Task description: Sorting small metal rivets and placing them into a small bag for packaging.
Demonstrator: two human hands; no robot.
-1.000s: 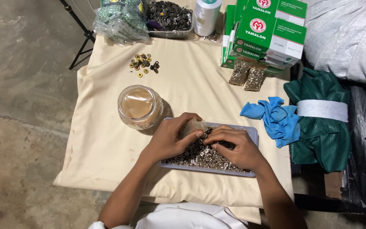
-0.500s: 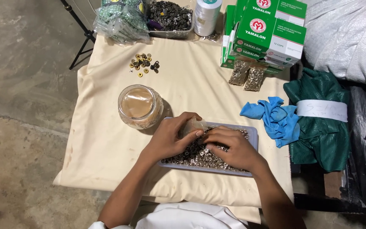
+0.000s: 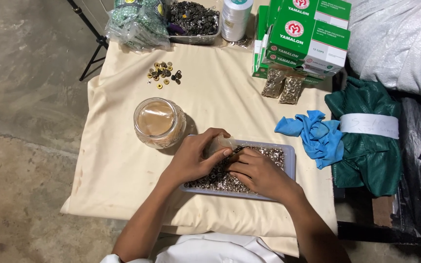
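A shallow grey tray (image 3: 289,157) full of small silvery metal eyelets (image 3: 272,155) lies on the cream cloth in front of me. My left hand (image 3: 194,157) rests over the tray's left part and pinches a small clear plastic bag (image 3: 221,142). My right hand (image 3: 257,172) lies on the eyelets, its fingertips closed on a few pieces right at the bag's mouth. The two hands touch above the tray's middle.
A clear jar (image 3: 158,122) stands left of the tray. A small heap of brass eyelets (image 3: 163,74) lies further back. Green boxes (image 3: 307,36), a thread cone (image 3: 235,18), a second tray (image 3: 194,19) and bagged parts (image 3: 136,24) line the far edge. Blue cloth (image 3: 313,136) and a green bundle (image 3: 366,141) lie on the right.
My right hand has slid a little left and back toward the bag. The left hand keeps its hold on the bag in nearly the same place.
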